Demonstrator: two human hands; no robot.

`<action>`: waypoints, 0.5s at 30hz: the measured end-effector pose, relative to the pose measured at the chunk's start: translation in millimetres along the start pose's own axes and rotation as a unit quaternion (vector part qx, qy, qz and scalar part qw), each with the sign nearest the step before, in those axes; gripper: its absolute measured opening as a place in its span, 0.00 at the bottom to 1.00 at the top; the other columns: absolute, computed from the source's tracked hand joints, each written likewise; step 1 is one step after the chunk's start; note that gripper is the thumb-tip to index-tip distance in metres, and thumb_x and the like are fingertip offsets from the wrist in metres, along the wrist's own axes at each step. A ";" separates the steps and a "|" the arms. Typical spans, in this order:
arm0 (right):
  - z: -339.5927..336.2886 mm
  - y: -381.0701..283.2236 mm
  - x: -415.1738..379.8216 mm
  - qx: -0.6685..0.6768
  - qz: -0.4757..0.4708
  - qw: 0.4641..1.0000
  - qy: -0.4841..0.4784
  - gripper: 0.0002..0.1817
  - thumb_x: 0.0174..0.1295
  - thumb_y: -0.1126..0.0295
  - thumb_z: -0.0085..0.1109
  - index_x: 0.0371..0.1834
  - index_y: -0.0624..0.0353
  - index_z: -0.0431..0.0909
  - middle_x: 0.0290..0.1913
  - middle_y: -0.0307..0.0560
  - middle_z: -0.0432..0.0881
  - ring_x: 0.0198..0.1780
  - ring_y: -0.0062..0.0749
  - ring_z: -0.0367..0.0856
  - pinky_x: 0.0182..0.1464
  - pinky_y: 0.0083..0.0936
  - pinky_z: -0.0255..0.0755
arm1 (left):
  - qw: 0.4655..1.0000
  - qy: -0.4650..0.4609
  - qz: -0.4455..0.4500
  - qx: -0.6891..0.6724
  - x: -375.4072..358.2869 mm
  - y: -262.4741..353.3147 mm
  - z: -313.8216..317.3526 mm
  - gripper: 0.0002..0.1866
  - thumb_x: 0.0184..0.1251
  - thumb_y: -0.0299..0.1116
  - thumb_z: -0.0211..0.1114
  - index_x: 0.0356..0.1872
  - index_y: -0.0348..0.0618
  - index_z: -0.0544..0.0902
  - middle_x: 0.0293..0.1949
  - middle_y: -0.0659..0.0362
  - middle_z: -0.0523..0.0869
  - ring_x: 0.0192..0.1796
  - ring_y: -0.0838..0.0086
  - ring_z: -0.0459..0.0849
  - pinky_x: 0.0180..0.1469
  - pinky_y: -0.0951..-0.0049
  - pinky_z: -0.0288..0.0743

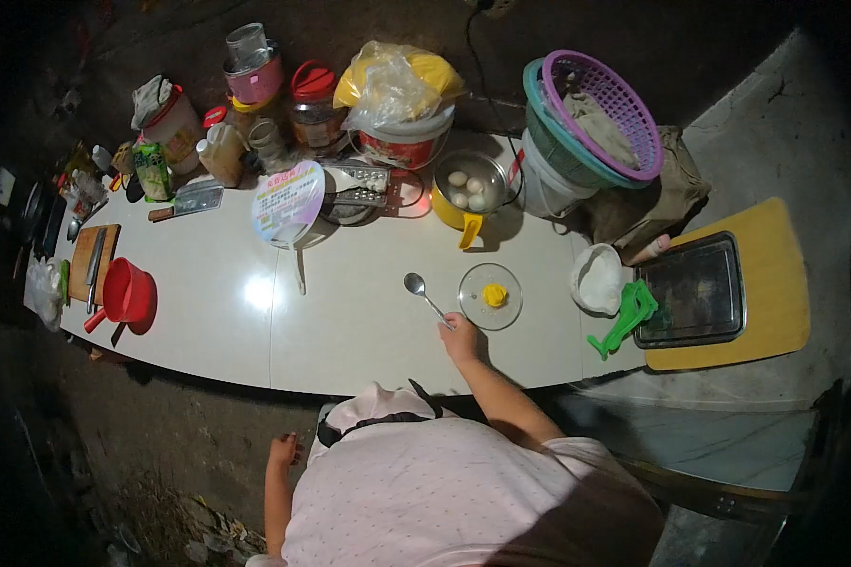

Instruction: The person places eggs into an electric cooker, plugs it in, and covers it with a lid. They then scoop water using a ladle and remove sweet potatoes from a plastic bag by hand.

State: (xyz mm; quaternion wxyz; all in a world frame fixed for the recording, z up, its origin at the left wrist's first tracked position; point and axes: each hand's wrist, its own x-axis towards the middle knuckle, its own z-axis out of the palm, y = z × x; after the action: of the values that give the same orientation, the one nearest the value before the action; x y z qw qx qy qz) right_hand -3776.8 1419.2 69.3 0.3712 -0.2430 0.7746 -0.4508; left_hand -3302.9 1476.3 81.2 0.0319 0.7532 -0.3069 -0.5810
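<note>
My right hand (458, 338) is closed on the handle of a metal spoon (415, 283), low over the white table near its front edge. Just right of the spoon lies a round glass lid (507, 317) with a yellow knob. Behind them stands a pot (442, 209) with a yellow handle, holding several pale, egg-like things (476, 185). My left hand (286, 450) hangs beside my body below the table edge, away from any object; its fingers are too small and dim to make out.
A round fan (288, 203), graters (355, 180) and a cleaver (199, 198) lie along the back. At the left are a red dipper (128, 290) and a cutting board (105, 260). A white bowl (598, 280), green tool (626, 321) and dark tray (695, 293) are at the right.
</note>
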 end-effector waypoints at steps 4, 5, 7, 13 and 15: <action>-17.6 -42.7 -14.4 -0.341 -0.138 0.930 -0.008 0.11 0.50 0.67 0.60 0.37 0.58 0.76 0.37 0.51 0.77 0.39 0.44 0.78 0.42 0.35 0.72 | 1.000 0.008 0.010 -0.004 -1.3 -18.3 -0.2 0.16 0.65 0.41 0.54 0.43 0.38 0.76 0.24 0.53 0.82 0.17 0.72 0.75 0.17 0.71 0.66; -18.6 -46.0 -14.6 -0.398 -0.152 0.904 -0.023 0.11 0.51 0.64 0.58 0.36 0.56 0.77 0.37 0.50 0.77 0.40 0.46 0.77 0.41 0.38 0.72 | 0.995 -0.016 0.087 0.036 5.0 -33.5 -0.7 0.16 0.65 0.41 0.54 0.43 0.37 0.76 0.24 0.54 0.82 0.17 0.72 0.75 0.17 0.71 0.66; -21.9 -41.8 -8.6 -0.425 -0.182 0.885 -0.052 0.10 0.53 0.62 0.53 0.32 0.57 0.75 0.37 0.52 0.76 0.43 0.50 0.75 0.43 0.42 0.71 | 0.994 -0.024 0.103 0.020 7.2 -53.1 2.3 0.18 0.65 0.43 0.54 0.42 0.35 0.76 0.25 0.54 0.82 0.18 0.72 0.75 0.18 0.72 0.66; -12.1 -66.3 8.0 -0.611 -0.131 0.762 -0.170 0.14 0.46 0.66 0.59 0.35 0.62 0.78 0.36 0.55 0.81 0.41 0.48 0.80 0.42 0.39 0.73 | 0.998 0.045 -0.040 0.020 -48.3 -46.5 18.7 0.20 0.64 0.44 0.55 0.41 0.33 0.77 0.25 0.54 0.82 0.21 0.71 0.78 0.22 0.69 0.71; 4.3 -74.9 16.8 -0.693 -0.077 0.679 -0.229 0.16 0.47 0.66 0.59 0.40 0.60 0.79 0.42 0.52 0.81 0.45 0.43 0.80 0.45 0.33 0.74 | 0.996 0.062 -0.054 0.029 -45.5 -57.8 16.0 0.20 0.64 0.45 0.54 0.40 0.33 0.78 0.26 0.53 0.83 0.21 0.70 0.79 0.24 0.68 0.72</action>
State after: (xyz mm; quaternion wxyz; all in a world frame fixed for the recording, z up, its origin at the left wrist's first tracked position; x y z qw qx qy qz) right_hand -3780.5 1369.4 127.8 0.2268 -0.5850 0.7347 0.2580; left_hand -3298.9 1550.7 91.5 -0.0026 0.8039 -0.2798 -0.5249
